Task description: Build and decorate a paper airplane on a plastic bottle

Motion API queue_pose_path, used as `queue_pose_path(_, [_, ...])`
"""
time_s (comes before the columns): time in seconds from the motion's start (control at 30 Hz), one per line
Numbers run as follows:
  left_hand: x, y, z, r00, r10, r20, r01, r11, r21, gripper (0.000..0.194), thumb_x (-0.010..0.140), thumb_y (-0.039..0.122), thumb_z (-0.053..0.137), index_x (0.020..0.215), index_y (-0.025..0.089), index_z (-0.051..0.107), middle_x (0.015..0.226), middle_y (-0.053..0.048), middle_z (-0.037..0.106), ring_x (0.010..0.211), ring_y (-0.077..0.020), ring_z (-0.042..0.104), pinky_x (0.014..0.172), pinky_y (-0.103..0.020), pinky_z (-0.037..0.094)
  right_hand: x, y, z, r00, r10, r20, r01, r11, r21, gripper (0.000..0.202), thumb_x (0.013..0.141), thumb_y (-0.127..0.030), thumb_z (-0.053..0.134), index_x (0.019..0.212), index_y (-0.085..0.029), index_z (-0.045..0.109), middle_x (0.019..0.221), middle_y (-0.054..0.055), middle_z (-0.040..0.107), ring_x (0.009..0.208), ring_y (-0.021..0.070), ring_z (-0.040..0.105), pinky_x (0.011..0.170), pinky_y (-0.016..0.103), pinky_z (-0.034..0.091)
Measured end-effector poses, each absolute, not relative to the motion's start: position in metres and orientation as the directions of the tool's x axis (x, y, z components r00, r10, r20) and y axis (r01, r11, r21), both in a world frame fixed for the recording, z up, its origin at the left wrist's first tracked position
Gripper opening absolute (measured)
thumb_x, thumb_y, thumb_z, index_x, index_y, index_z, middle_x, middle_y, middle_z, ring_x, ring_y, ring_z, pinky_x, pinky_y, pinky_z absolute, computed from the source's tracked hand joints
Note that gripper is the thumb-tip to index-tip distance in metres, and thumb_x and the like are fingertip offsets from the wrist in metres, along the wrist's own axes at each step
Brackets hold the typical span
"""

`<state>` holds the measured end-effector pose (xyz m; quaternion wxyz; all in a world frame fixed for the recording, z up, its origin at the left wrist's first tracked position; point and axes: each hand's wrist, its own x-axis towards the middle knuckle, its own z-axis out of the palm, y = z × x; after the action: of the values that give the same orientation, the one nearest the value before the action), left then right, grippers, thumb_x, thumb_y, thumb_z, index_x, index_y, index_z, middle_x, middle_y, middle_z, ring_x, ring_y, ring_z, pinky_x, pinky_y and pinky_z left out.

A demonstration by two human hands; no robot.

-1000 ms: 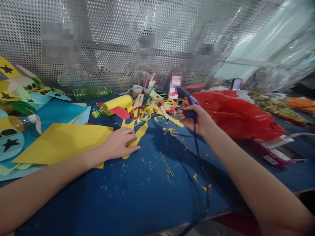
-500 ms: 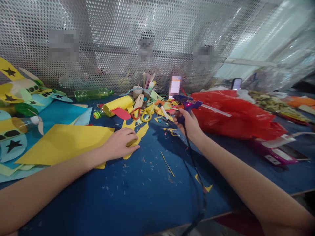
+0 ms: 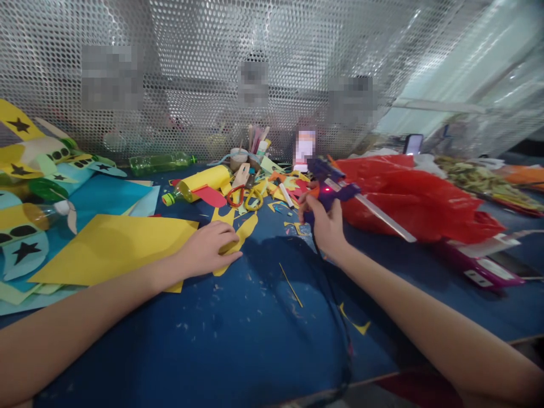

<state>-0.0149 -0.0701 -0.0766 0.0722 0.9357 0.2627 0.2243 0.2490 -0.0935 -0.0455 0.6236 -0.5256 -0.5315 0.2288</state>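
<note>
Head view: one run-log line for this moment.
left hand: on yellow cutout | right hand: holding glue gun above blue table, red light lit | clear stick: jutting from glue gun

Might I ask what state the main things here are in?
Left hand: resting on yellow cut-out
Right hand: gripping glue gun
Glue gun: red light on, glue stick protruding
Yellow-wrapped bottle: capped, lying down
Green bottle: capped, lying down
Red plastic bag: crumpled
Right-side phone: screen lit

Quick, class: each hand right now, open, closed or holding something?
Left hand: loosely open, resting on a yellow paper cut-out.
Right hand: closed, holding a purple glue gun.
</note>
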Motion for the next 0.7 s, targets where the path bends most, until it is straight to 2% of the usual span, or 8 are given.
queue_pose_path(0.17, [-0.015, -0.067, -0.078, 0.754, 0.509, 0.415, 0.430, -0.860, 0.274, 0.020, 0.092, 0.032, 0.056, 0.095, 0.019, 0.070, 0.102, -0.008, 0.070, 0.095, -0.0214, 0.064, 0.086, -0.036, 0.051, 0.233, -0.097, -0.058, 0.063, 0.958, 0.281, 0.102, 0.274, -0.956, 0.035, 0.078, -0.057, 0.065, 0.083, -0.025, 0.051, 0.069, -0.004, 0.050, 0.055, 0.0121, 0.050, 0.053, 0.027, 0.048])
queue_pose_path(0.27, [-0.014, -0.064, -0.079, 0.740, 0.486, 0.465, 0.411, -0.874, 0.259, 0.020, 0.094, 0.025, 0.052, 0.095, 0.019, 0.071, 0.101, -0.007, 0.072, 0.097, -0.0204, 0.065, 0.091, -0.037, 0.051, 0.226, -0.102, -0.063, -0.051, 0.979, 0.199, 0.178, 0.205, -0.962, 0.040, 0.074, -0.060, 0.069, 0.082, -0.023, 0.055, 0.067, -0.004, 0.051, 0.055, 0.0125, 0.053, 0.054, 0.028, 0.050])
queue_pose_path(0.4, [-0.014, -0.066, -0.078, 0.691, 0.508, 0.514, 0.448, -0.859, 0.248, 0.020, 0.093, 0.025, 0.054, 0.101, 0.018, 0.070, 0.104, -0.008, 0.073, 0.102, -0.0219, 0.065, 0.095, -0.039, 0.049, 0.226, -0.105, -0.065, -0.101, 0.987, 0.122, 0.291, 0.146, -0.945, 0.045, 0.078, -0.064, 0.063, 0.073, -0.019, 0.057, 0.057, -0.004, 0.048, 0.046, 0.0102, 0.048, 0.049, 0.026, 0.043])
queue_pose_path(0.53, [-0.014, -0.072, -0.076, 0.721, 0.497, 0.484, 0.436, -0.867, 0.241, 0.018, 0.089, 0.025, 0.056, 0.094, 0.018, 0.072, 0.101, -0.007, 0.073, 0.094, -0.0206, 0.066, 0.088, -0.035, 0.051, 0.235, -0.106, -0.053, -0.178, 0.984, 0.003, 0.283, 0.054, -0.958, 0.045, 0.078, -0.063, 0.063, 0.074, -0.018, 0.061, 0.050, -0.005, 0.046, 0.044, 0.0098, 0.044, 0.046, 0.025, 0.041])
queue_pose_path(0.7, [-0.014, -0.073, -0.078, 0.682, 0.476, 0.555, 0.446, -0.872, 0.200, 0.021, 0.087, 0.026, 0.057, 0.080, 0.019, 0.075, 0.087, -0.006, 0.072, 0.084, -0.0198, 0.063, 0.080, -0.033, 0.051, 0.240, -0.111, -0.033, -0.264, 0.962, -0.073, 0.454, 0.057, -0.889, 0.047, 0.075, -0.063, 0.067, 0.065, -0.017, 0.062, 0.046, -0.003, 0.048, 0.044, 0.0100, 0.046, 0.047, 0.025, 0.040])
